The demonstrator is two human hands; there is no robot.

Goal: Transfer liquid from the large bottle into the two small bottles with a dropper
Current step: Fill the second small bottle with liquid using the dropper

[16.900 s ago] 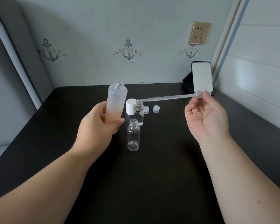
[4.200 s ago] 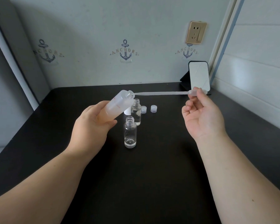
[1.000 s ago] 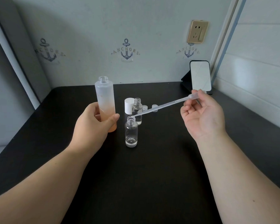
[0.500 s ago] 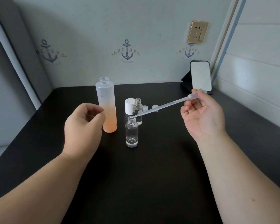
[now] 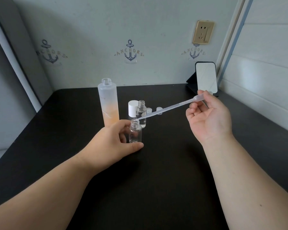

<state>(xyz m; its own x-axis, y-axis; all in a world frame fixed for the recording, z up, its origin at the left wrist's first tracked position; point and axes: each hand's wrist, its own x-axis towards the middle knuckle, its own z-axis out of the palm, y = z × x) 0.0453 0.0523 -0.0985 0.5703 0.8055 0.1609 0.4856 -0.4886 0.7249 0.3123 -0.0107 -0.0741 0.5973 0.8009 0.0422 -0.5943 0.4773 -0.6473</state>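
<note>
A: Is there room around the left hand?
B: Behind it the large bottle, white cap and far small bottle crowd together. Toward the person, the tabletop lies bare.
A: And by the right hand?
B: The dropper slants leftward; a mirror stands just behind.

black table, bottles, caps, mirror

A home corner: pale wallpaper printed with navy anchor motifs, a gold-framed wall socket, white panelled wall, and a small black-backed mirror propped on a matte black surface.
</note>
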